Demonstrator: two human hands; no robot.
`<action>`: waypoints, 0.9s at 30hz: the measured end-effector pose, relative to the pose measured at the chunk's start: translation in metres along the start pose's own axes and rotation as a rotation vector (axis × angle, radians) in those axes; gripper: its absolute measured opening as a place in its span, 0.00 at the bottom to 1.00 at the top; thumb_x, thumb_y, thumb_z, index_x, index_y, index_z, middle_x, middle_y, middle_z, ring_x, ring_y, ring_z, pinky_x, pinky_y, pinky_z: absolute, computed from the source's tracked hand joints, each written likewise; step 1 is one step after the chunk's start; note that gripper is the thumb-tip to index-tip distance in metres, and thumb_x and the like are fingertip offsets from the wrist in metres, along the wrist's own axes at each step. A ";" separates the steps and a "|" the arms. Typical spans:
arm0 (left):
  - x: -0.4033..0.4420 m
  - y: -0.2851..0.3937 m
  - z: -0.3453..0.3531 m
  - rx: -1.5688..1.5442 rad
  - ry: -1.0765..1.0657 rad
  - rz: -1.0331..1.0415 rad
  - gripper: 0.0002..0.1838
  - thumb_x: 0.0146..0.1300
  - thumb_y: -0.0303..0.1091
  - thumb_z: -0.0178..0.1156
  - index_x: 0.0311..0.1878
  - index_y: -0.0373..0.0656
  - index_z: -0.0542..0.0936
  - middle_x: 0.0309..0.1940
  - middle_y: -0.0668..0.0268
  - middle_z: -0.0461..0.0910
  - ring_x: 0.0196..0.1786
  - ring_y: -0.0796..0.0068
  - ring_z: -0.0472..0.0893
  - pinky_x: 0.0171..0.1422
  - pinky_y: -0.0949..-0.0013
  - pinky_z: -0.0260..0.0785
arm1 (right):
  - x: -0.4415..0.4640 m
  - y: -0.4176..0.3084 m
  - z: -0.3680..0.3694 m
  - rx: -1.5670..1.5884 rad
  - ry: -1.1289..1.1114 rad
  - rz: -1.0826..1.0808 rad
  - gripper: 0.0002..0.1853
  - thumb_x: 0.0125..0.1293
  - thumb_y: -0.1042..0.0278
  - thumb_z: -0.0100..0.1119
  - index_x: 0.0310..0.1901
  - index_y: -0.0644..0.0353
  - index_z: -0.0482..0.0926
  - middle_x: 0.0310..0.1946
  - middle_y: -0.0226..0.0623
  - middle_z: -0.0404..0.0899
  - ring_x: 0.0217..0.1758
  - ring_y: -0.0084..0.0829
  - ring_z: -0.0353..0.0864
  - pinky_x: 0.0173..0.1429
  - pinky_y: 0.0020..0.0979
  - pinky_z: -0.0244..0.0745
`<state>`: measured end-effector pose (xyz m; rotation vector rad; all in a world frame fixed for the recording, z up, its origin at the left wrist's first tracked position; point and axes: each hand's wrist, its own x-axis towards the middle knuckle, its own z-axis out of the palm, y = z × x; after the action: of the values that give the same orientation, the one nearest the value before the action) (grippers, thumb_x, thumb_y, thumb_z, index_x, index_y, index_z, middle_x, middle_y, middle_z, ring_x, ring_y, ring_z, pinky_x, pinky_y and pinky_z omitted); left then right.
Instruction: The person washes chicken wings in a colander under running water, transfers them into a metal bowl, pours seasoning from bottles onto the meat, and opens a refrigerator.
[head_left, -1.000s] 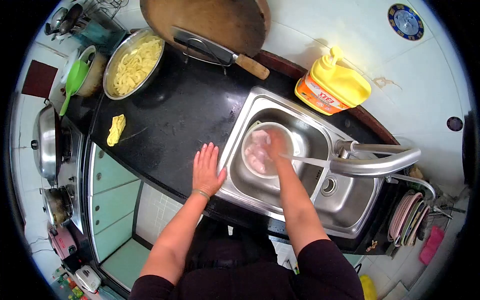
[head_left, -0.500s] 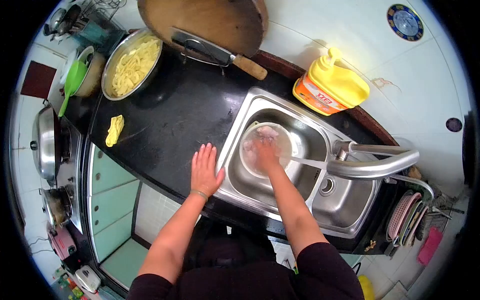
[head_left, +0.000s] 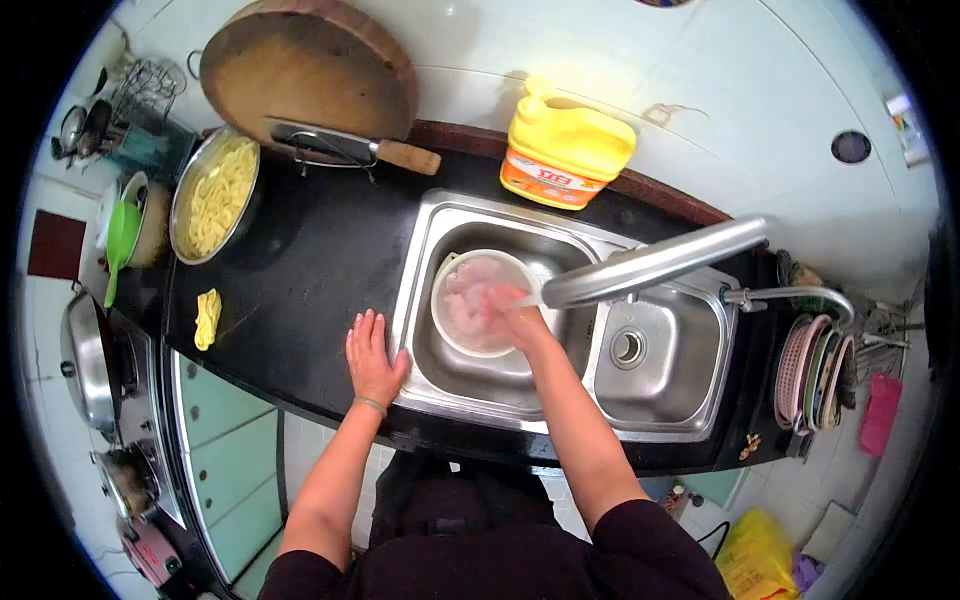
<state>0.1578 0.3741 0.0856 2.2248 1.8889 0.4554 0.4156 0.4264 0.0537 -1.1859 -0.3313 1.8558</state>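
My left hand (head_left: 374, 360) lies flat on the black counter beside the sink, fingers stretched out and holding nothing. In the left basin of the steel sink (head_left: 425, 330), my right hand (head_left: 510, 312) reaches into a round, pale bowl (head_left: 438, 318). Pink pieces that look like raw meat (head_left: 468, 290) sit in cloudy water there. My right fingers are blurred by the water, so their grip is hidden. From the tap (head_left: 655, 265), a short stream runs down at my right hand.
Behind the sink stands a yellow detergent jug (head_left: 568, 150). A cleaver (head_left: 345, 145) leans by a round wooden chopping board (head_left: 305, 80). At left are a metal bowl of pale yellow strips (head_left: 215, 205) and a crumpled yellow cloth (head_left: 207, 318). Plates and baskets (head_left: 815, 370) stand at right.
My view has turned, and the sink and jug appear further left. In the bowl my right hand has shifted toward its right side, under the tap's stream. The left hand stays flat on the counter.
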 end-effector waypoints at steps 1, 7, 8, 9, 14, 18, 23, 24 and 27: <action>0.003 0.006 -0.003 0.014 0.037 0.015 0.31 0.50 0.34 0.58 0.59 0.36 0.65 0.62 0.51 0.61 0.66 0.50 0.59 0.70 0.52 0.47 | -0.001 -0.008 0.001 0.017 0.004 -0.008 0.06 0.63 0.70 0.53 0.39 0.62 0.75 0.31 0.33 0.76 0.36 0.27 0.76 0.39 0.29 0.75; 0.007 0.060 0.000 -0.456 0.054 0.106 0.15 0.55 0.21 0.51 0.48 0.34 0.73 0.45 0.50 0.74 0.50 0.52 0.73 0.55 0.60 0.66 | 0.026 -0.002 -0.070 -0.996 0.473 -0.391 0.15 0.58 0.63 0.58 0.45 0.59 0.75 0.42 0.37 0.77 0.46 0.36 0.76 0.54 0.33 0.70; 0.006 0.066 0.012 -0.510 0.013 0.070 0.14 0.56 0.21 0.50 0.47 0.34 0.73 0.43 0.50 0.75 0.48 0.52 0.74 0.54 0.61 0.67 | 0.021 -0.001 -0.078 -1.088 0.566 -0.453 0.16 0.57 0.70 0.53 0.48 0.61 0.74 0.45 0.45 0.74 0.50 0.43 0.73 0.55 0.36 0.69; 0.008 0.074 0.019 -0.553 -0.095 -0.103 0.13 0.58 0.22 0.49 0.47 0.33 0.73 0.42 0.49 0.75 0.47 0.50 0.75 0.54 0.60 0.67 | 0.018 0.001 -0.085 -1.181 0.661 -0.512 0.19 0.55 0.77 0.49 0.51 0.62 0.72 0.47 0.52 0.72 0.53 0.51 0.70 0.56 0.38 0.68; 0.022 0.059 0.087 -0.564 -0.361 -0.491 0.17 0.54 0.26 0.46 0.46 0.31 0.74 0.39 0.46 0.78 0.46 0.47 0.77 0.52 0.59 0.67 | 0.025 0.014 -0.094 -1.251 0.561 -0.533 0.21 0.52 0.79 0.52 0.50 0.59 0.75 0.44 0.51 0.72 0.50 0.47 0.73 0.55 0.39 0.69; 0.021 0.021 0.138 -0.662 -0.472 -0.682 0.14 0.51 0.25 0.48 0.41 0.32 0.75 0.36 0.49 0.79 0.37 0.50 0.79 0.43 0.58 0.70 | 0.030 0.012 -0.088 -1.289 0.617 -0.466 0.18 0.52 0.77 0.55 0.48 0.58 0.76 0.44 0.48 0.73 0.48 0.47 0.74 0.52 0.40 0.70; 0.037 0.046 0.113 -1.139 -0.414 -1.129 0.06 0.51 0.25 0.51 0.33 0.36 0.75 0.29 0.60 0.74 0.26 0.67 0.74 0.31 0.67 0.71 | 0.020 -0.004 -0.068 -1.218 0.662 -0.348 0.13 0.52 0.74 0.57 0.41 0.62 0.72 0.43 0.51 0.73 0.47 0.48 0.75 0.51 0.42 0.71; 0.038 0.047 0.113 -1.141 -0.415 -1.126 0.06 0.51 0.25 0.51 0.33 0.36 0.75 0.29 0.60 0.74 0.26 0.67 0.74 0.31 0.67 0.71 | 0.023 0.000 -0.071 -1.219 0.665 -0.350 0.13 0.52 0.74 0.57 0.41 0.62 0.72 0.43 0.51 0.73 0.47 0.48 0.75 0.51 0.42 0.71; 0.040 0.045 0.114 -1.193 -0.377 -1.237 0.04 0.50 0.25 0.53 0.30 0.35 0.73 0.27 0.62 0.73 0.24 0.71 0.72 0.28 0.70 0.67 | 0.026 0.006 -0.074 -1.183 0.634 -0.418 0.15 0.51 0.76 0.55 0.42 0.64 0.68 0.40 0.55 0.74 0.45 0.52 0.76 0.50 0.45 0.71</action>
<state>0.2453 0.4116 -0.0016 0.2493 1.6343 0.5837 0.4704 0.4274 -0.0033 -2.1596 -1.2779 0.7418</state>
